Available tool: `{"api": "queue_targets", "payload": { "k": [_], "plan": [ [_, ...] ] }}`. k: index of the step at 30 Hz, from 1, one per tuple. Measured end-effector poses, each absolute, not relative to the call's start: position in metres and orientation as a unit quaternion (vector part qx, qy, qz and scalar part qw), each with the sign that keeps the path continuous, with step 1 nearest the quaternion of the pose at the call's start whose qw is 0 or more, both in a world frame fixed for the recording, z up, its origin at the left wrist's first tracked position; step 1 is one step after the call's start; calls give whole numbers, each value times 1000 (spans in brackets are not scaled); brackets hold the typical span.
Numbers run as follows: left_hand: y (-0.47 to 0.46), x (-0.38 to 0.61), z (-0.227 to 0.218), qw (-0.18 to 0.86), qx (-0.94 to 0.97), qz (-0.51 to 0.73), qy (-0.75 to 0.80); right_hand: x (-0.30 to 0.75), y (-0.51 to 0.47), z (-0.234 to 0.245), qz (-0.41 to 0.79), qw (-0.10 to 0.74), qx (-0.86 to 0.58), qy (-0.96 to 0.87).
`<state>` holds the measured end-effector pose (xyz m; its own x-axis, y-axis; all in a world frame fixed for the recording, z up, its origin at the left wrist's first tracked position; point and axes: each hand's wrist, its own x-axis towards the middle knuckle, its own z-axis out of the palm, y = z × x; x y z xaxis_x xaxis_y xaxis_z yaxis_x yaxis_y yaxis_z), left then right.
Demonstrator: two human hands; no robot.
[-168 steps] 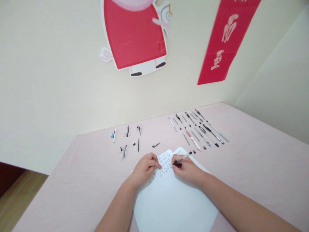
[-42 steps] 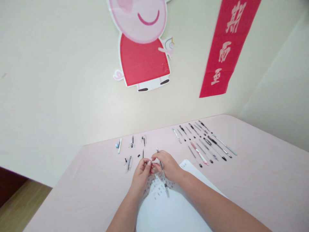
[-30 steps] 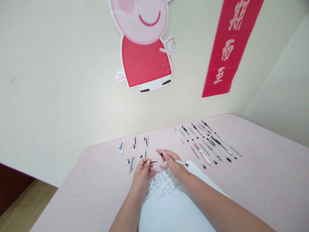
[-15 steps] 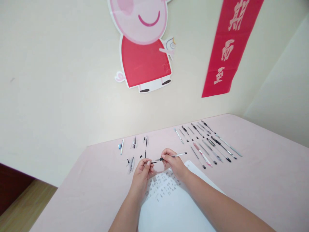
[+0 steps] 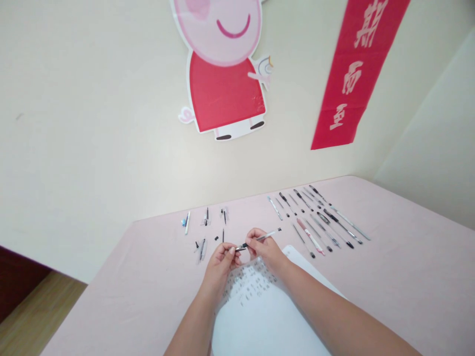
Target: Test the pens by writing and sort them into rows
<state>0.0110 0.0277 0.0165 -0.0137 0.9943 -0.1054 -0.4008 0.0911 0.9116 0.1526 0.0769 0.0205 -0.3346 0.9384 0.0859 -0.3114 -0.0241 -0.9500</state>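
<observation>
My right hand [image 5: 264,249] pinches a thin pen [image 5: 265,236] that points up and right over the table. My left hand [image 5: 221,259] is closed on a small dark pen cap [image 5: 238,248] that meets the pen's near end. Both hands hover just above the top edge of a white sheet of paper [image 5: 260,316] with handwritten lines on it.
A row of several pens [image 5: 319,217] lies at the right on the pink tablecloth [image 5: 389,267]. Small pen parts and caps [image 5: 208,230] lie at the left behind my hands. A cartoon pig cutout [image 5: 226,74] and a red banner [image 5: 352,74] hang on the wall.
Earlier my right hand wrote on the paper. It then lifted and turned the pen while my left hand picked up the cap; pen end and cap have now come together.
</observation>
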Motion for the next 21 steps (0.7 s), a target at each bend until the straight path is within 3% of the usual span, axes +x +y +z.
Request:
{"api": "queue_targets", "payload": {
  "k": [21],
  "plan": [
    [25,11,21,577,377,560,460,154,77,27,666,471,-313,-487]
  ]
}}
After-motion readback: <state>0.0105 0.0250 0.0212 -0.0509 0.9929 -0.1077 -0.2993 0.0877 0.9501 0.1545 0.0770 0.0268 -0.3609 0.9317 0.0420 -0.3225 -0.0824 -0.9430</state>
